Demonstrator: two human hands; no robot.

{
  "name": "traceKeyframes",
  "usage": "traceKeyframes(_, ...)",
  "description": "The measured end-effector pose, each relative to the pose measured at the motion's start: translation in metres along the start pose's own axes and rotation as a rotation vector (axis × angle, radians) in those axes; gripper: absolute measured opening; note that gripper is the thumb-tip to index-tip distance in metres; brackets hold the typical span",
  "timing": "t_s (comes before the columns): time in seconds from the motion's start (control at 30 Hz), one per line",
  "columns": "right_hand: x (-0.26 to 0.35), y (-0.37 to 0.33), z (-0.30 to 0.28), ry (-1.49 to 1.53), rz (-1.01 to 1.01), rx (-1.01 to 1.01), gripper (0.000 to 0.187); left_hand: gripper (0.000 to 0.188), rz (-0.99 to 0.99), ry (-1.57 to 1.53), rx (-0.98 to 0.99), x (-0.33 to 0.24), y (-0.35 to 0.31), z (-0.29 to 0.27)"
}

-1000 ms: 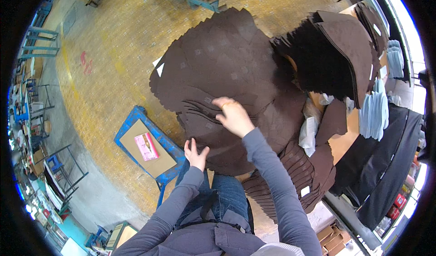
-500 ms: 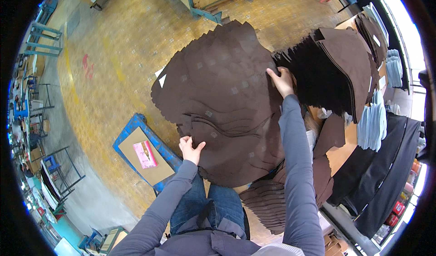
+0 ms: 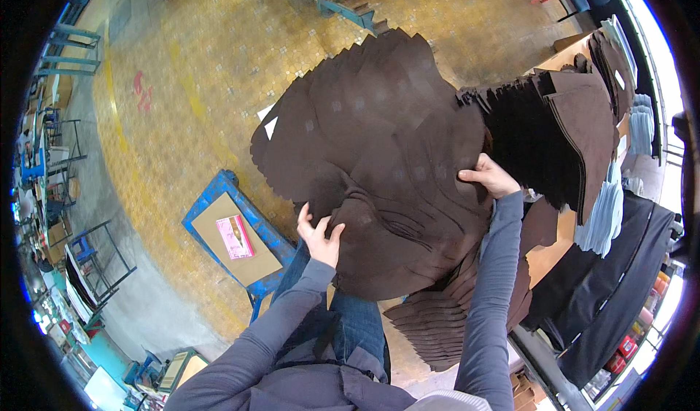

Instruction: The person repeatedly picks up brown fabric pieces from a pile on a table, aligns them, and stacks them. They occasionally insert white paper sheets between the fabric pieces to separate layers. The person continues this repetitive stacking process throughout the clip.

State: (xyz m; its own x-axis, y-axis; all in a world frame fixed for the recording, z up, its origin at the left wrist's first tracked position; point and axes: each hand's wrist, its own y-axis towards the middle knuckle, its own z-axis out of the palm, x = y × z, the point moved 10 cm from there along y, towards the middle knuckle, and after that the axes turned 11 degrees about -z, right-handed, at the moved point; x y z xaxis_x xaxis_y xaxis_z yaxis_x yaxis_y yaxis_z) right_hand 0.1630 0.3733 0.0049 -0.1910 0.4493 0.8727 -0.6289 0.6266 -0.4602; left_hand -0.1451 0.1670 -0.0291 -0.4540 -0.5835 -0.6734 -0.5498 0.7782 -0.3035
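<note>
A broad brown pile [image 3: 379, 112] of thin sheets spreads in front of the person, above the legs, its layers fanned and jagged along the far edge, with wavy folds across its near half. The left hand [image 3: 321, 240] is half open at the pile's near-left edge, fingers spread and thumb standing apart, with the fingertips against the sheets beside a raised fold; no firm grip shows. The right hand [image 3: 493, 177] is at the pile's right edge, thumb laid over the top sheet and index finger bent beside it; the other fingers are mostly hidden, so I cannot tell how tightly it closes on the edge. White tags [image 3: 271, 128] stick out at the pile's left edge. Left of the pile, a blue-framed table [image 3: 261, 221] carries a pink box [image 3: 235, 237]. Right of the pile is a dark stack [image 3: 587, 112]; at its near-right side, ridged brown sheets [image 3: 430, 327].
</note>
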Motion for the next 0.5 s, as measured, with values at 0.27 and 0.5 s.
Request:
traceKeyframes(0.27,-0.016,0.006,-0.013,-0.089,0.081,-0.264,0.057,0.033,0.015,-0.098,0.241,-0.01,0.033,0.041)
traceKeyframes(0.5,0.015,-0.02,0.013,0.001,-0.196,-0.23,0.08,0.03,0.278,-0.238,0.426,-0.096,0.044,0.065)
